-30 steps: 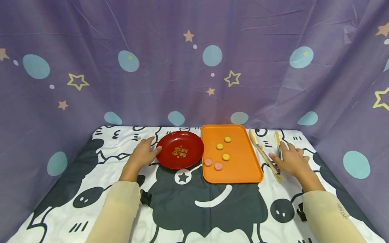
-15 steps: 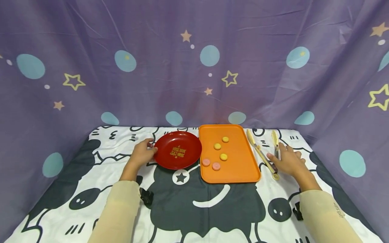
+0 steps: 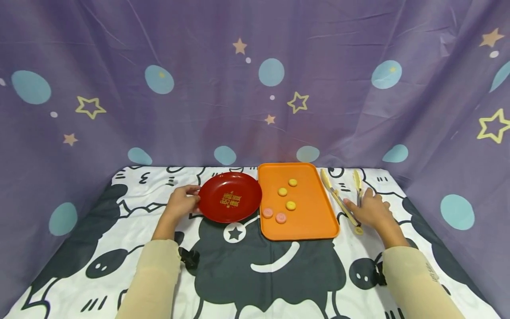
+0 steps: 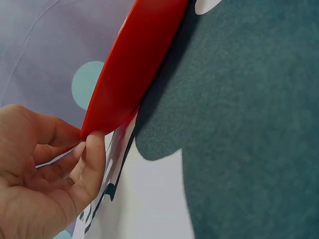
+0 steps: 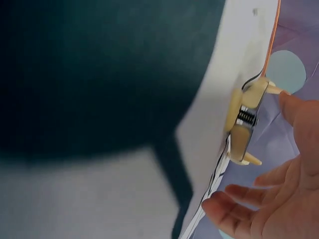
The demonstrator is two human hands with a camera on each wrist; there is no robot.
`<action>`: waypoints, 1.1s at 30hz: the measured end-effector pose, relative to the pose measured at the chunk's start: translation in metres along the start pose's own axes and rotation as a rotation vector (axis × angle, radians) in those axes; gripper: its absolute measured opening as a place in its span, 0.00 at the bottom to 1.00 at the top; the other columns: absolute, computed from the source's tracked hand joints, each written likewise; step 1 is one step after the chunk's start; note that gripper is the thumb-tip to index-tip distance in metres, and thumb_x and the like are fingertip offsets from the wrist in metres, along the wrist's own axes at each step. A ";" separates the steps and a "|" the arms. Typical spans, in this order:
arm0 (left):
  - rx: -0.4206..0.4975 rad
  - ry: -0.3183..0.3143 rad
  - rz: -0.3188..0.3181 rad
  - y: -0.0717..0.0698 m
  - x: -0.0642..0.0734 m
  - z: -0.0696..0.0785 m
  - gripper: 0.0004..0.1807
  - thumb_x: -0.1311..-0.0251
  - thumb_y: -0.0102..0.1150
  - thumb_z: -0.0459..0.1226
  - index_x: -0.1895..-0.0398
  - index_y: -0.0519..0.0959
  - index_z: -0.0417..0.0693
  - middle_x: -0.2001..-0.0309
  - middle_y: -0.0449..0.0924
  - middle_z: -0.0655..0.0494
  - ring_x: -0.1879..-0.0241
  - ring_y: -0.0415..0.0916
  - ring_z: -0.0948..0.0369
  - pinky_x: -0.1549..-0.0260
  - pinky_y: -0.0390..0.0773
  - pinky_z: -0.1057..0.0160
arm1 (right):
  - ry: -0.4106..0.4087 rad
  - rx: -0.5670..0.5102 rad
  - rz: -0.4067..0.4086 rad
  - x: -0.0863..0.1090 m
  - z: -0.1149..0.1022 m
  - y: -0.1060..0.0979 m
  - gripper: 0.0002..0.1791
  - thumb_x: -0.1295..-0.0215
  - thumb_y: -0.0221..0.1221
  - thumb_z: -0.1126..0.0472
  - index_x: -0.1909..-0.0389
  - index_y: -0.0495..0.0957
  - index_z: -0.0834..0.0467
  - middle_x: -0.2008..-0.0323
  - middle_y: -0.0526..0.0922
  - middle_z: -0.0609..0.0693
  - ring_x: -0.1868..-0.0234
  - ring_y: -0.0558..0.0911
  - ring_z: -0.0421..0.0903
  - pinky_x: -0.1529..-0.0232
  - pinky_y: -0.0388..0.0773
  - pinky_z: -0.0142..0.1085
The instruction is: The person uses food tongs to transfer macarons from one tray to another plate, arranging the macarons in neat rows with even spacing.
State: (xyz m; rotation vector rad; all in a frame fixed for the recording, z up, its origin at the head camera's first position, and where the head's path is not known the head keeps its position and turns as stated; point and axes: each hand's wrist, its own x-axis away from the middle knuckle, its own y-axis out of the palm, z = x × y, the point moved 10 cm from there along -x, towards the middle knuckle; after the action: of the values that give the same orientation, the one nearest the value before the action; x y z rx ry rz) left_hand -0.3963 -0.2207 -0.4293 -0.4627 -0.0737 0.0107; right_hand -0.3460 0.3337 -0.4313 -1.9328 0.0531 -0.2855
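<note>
My left hand pinches the left rim of a round red plate with gold lettering at its centre. In the left wrist view, the thumb and fingertips meet at the edge of the red plate. On the right lies a pair of tongs, spread in a V with pale yellow tips pointing away. My right hand is over their right arm, fingers spread. Seen from the right wrist, the thumb is right at the tongs, whose spring shows at the hinge, while the other fingers stay apart from them.
Between plate and tongs lies an orange tray, close against the plate's right edge. It holds several small discs, yellow ones and pink ones. A patterned cloth covers the table, and a purple curtain hangs behind.
My left hand has closed its fingers on the plate's rim, which the thumb reached over before. My right hand has drawn slightly nearer the tongs. The whole head view has shifted a little.
</note>
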 end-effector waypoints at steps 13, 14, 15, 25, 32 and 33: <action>0.026 -0.017 0.031 -0.004 -0.001 -0.005 0.23 0.31 0.47 0.28 0.33 0.73 0.32 0.43 0.74 0.35 0.74 0.81 0.63 0.72 0.87 0.65 | 0.147 -0.047 -0.060 -0.001 -0.013 0.010 0.67 0.37 0.56 0.27 0.30 0.43 0.84 0.37 0.55 0.86 0.38 0.59 0.84 0.39 0.65 0.72; 0.028 -0.019 0.032 -0.004 -0.001 -0.006 0.23 0.31 0.48 0.28 0.34 0.73 0.33 0.43 0.74 0.35 0.75 0.81 0.63 0.72 0.86 0.66 | 0.163 -0.047 -0.070 -0.001 -0.013 0.011 0.67 0.37 0.57 0.27 0.30 0.43 0.84 0.38 0.56 0.85 0.38 0.59 0.83 0.39 0.65 0.71; 0.031 -0.022 0.032 -0.004 -0.001 -0.006 0.23 0.31 0.48 0.28 0.34 0.73 0.33 0.43 0.74 0.36 0.75 0.80 0.63 0.72 0.86 0.66 | 0.174 -0.042 -0.077 -0.001 -0.014 0.012 0.66 0.37 0.58 0.28 0.31 0.44 0.84 0.38 0.56 0.85 0.38 0.59 0.83 0.38 0.65 0.71; 0.053 -0.004 0.043 -0.002 0.003 -0.007 0.21 0.29 0.49 0.29 0.35 0.74 0.32 0.44 0.74 0.36 0.74 0.80 0.65 0.73 0.85 0.68 | 0.305 -0.140 -0.033 -0.005 -0.012 0.014 0.62 0.39 0.63 0.33 0.32 0.48 0.82 0.44 0.57 0.80 0.41 0.61 0.78 0.43 0.70 0.69; 0.061 0.014 0.056 0.000 0.003 -0.007 0.21 0.29 0.50 0.28 0.35 0.74 0.32 0.45 0.75 0.36 0.74 0.80 0.65 0.73 0.86 0.67 | 0.338 -0.173 -0.009 -0.006 -0.012 0.014 0.59 0.35 0.59 0.34 0.33 0.49 0.84 0.42 0.55 0.82 0.41 0.59 0.79 0.45 0.70 0.69; 0.062 0.018 0.058 -0.001 0.003 -0.007 0.21 0.29 0.50 0.28 0.35 0.74 0.32 0.45 0.75 0.36 0.74 0.80 0.65 0.73 0.86 0.67 | 0.339 -0.172 -0.008 -0.006 -0.013 0.013 0.59 0.35 0.58 0.34 0.33 0.49 0.84 0.42 0.55 0.82 0.41 0.59 0.79 0.46 0.71 0.69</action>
State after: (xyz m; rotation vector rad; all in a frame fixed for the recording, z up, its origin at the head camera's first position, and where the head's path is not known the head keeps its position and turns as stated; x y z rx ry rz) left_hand -0.3927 -0.2242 -0.4349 -0.4033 -0.0424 0.0657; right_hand -0.3534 0.3175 -0.4399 -2.0356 0.3021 -0.6288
